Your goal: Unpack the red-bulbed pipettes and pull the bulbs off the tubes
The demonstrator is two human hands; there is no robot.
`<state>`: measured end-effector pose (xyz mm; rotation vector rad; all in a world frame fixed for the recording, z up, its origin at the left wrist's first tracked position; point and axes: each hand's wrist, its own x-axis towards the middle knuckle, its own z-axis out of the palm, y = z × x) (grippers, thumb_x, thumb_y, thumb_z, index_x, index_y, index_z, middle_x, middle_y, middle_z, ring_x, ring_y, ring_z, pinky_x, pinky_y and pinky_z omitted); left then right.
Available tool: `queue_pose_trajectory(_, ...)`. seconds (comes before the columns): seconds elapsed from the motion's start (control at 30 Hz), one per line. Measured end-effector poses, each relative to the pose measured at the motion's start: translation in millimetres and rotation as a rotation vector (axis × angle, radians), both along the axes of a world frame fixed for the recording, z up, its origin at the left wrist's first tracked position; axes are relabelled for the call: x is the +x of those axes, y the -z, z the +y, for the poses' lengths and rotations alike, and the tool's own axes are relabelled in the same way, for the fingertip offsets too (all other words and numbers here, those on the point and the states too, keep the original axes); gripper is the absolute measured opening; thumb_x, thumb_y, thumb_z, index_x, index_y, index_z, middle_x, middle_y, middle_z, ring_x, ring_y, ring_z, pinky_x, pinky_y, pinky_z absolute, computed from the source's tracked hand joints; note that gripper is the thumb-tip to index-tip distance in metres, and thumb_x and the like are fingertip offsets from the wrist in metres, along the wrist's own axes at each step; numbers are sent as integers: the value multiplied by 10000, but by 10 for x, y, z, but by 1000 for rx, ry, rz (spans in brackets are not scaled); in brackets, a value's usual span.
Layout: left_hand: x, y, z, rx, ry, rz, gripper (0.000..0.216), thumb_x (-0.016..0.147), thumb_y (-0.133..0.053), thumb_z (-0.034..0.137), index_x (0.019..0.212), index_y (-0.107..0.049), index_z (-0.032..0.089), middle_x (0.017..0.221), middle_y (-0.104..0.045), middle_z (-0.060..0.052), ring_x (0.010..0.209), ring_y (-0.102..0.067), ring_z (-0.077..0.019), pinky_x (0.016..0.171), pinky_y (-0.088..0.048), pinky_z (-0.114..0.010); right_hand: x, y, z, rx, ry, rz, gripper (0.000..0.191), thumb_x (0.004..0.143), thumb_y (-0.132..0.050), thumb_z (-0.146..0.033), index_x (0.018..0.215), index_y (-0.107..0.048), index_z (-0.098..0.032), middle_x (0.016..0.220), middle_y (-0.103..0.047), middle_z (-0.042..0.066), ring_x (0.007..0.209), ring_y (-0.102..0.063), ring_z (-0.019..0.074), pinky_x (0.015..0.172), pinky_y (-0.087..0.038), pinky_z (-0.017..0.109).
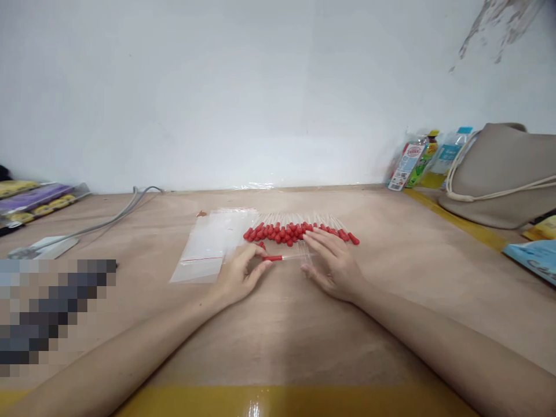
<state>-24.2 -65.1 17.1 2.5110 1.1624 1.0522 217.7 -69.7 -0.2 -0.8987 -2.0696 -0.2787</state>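
My left hand (243, 272) pinches the red bulb of a dropper (273, 258) between thumb and fingers. The dropper lies level, its clear stem pointing right toward my right hand (334, 263). That hand is curved, with thumb and fingers around a small bunch of thin clear tubes (304, 255); their exact form is blurred. Just beyond both hands, many red-bulbed droppers (286, 231) lie in a row, bulbs toward me and pale stems toward the wall. Flat beside my left hand is a clear zip bag (202, 255) with a red line along its near edge.
A grey cable (121, 213) crosses the left of the table (278, 341). Yellow and purple packs (37, 200) lie far left. At the right are a carton (407, 165), bottles (447, 156), a beige bag (499, 174) and a blue packet (532, 258). A white wall (260, 92) stands behind.
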Motion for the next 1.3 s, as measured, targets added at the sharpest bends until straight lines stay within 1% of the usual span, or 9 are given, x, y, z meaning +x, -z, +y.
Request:
queue_pose_trajectory(0.13, 39, 57, -21, 71, 91, 71, 103, 843, -494, 269, 888, -542, 190, 859, -606, -31, 825, -545, -162, 771, -410, -319, -32, 2, -7, -4, -57, -135, 321, 833, -499, -333, 1117, -562, -198, 1156, -587, 69, 1185, -435, 220, 1013, -309, 450)
queue_pose_trajectory(0.3, 18, 75, -21, 155, 117, 71, 80, 832, -516, 243, 890, -544, 196, 861, -618, -23, 838, -552, -158, 775, -408, -314, -56, 21, 2, -46, -141, -175, 261, 854, -480, -307, 1063, -602, -208, 1081, -635, 40, 1170, -457, 209, 1053, -219, 499)
queue_pose_trajectory(0.43, 41, 54, -37, 181, 113, 80, 107, 828, -515, 260, 895, -556, 187, 878, -628, -43, 855, -563, -171, 794, -422, -335, -62, 68, 30, -71, -233, -153, 260, 858, -476, -262, 1067, -601, -174, 1070, -640, 47, 1173, -456, 201, 1044, -277, 457)
queue_pose_trajectory(0.6, 164, 19, -63, 243, 103, 176, 251, 802, -553, 340, 1006, -590, 199, 1116, -595, -69, 1074, -506, -221, 930, -382, -408, -82, 111, 59, -54, -310, -120, 251, 845, -496, -228, 1063, -600, -161, 1076, -637, 53, 1162, -469, 202, 1028, -329, 432)
queue_pose_trajectory(0.73, 219, 82, -42, 292, 123, 190, 146, 832, -524, 292, 898, -622, 206, 1042, -641, -28, 1050, -536, -185, 963, -365, -401, -108, 124, 60, -31, -342, -91, 251, 834, -506, -194, 1065, -595, -150, 1087, -631, 58, 1161, -471, 186, 1025, -348, 401)
queue_pose_trajectory(0.87, 226, 122, -37, 321, 148, 176, 143, 846, -500, 251, 934, -596, 192, 1032, -648, -29, 1057, -540, -163, 987, -351, -388, -136, 133, 55, -57, -350, -71, 270, 831, -510, -194, 1089, -579, -153, 1096, -626, 57, 1155, -476, 175, 1037, -331, 400)
queue_pose_trajectory(0.97, 238, 100, -61, 318, 156, 198, 140, 854, -482, 241, 926, -586, 183, 1070, -633, -37, 1086, -524, -161, 1009, -329, -387, -151, 130, 49, -94, -366, -67, 257, 846, -485, -194, 1082, -579, -157, 1105, -620, 66, 1171, -460, 178, 1046, -313, 416)
queue_pose_trajectory(1.1, 252, 52, -90, 278, 176, 286, 156, 874, -430, 225, 890, -577, 177, 1110, -612, -41, 1167, -461, -171, 1047, -275, -398, -150, 123, 37, -101, -417, -67, 201, 851, -461, -163, 996, -600, -159, 1075, -631, 83, 1160, -471, 168, 1051, -305, 416)
queue_pose_trajectory(1.3, 234, 45, -91, 235, 209, 362, 193, 890, -385, 224, 871, -570, 173, 1095, -618, -39, 1225, -400, -185, 1079, -196, -439, -138, 139, 16, -66, -424, -64, 148, 834, -479, -138, 934, -587, -152, 988, -656, 91, 1136, -493, 160, 1023, -362, 376)
